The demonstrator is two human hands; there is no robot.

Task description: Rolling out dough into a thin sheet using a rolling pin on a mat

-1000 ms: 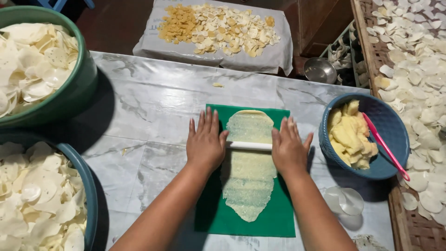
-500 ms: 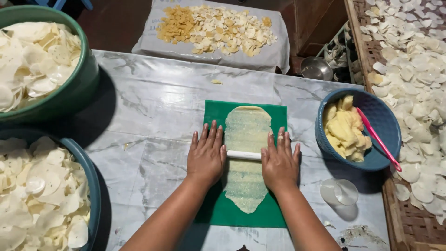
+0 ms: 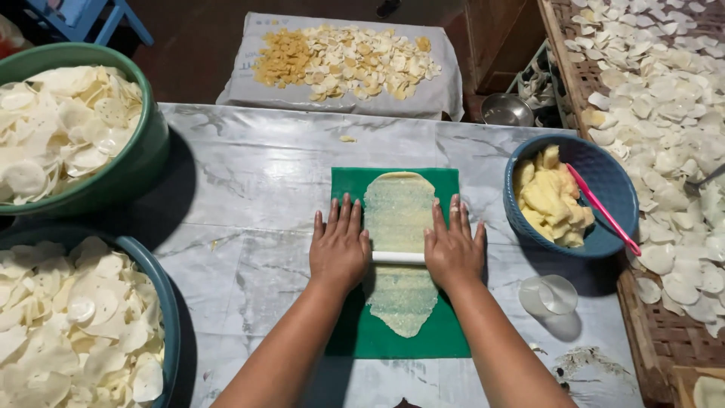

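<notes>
Head view, hands: I am seeing the left hand [image 3: 340, 253] and right hand [image 3: 453, 253] lying flat, palms down, fingers spread and straight, each pressing on one end of a thin white roller [image 3: 398, 258].
Head view, grip: neither hand is closing around anything; the roller is sitting under the palms, and only its middle is showing between them.
Head view, dough: a long pale sheet of dough [image 3: 399, 249] is lying on a green mat [image 3: 447, 189] at the middle of the marble surface [image 3: 249, 189], with the roller crossing it about halfway down.
Handling: I am judging the sheet very thin, soft and easy to tear, likely clinging to the mat; lifting it from an end edge looks safest. The roller looks light, stiff and smooth, best taken at its ends.
Head view, right: a blue bowl [image 3: 604, 174] is holding yellow dough lumps [image 3: 547, 200] and a pink spatula [image 3: 600, 208]; a clear cup [image 3: 550, 295] is lying near it.
Head view, left: a green bowl [image 3: 143, 151] and a blue tub [image 3: 155, 279] are brimming with white chips.
Packages, labels: I am finding none; a grey cloth [image 3: 445, 91] beyond the surface is carrying pale and yellow chips, and a woven tray [image 3: 664, 332] at right is carrying white discs.
</notes>
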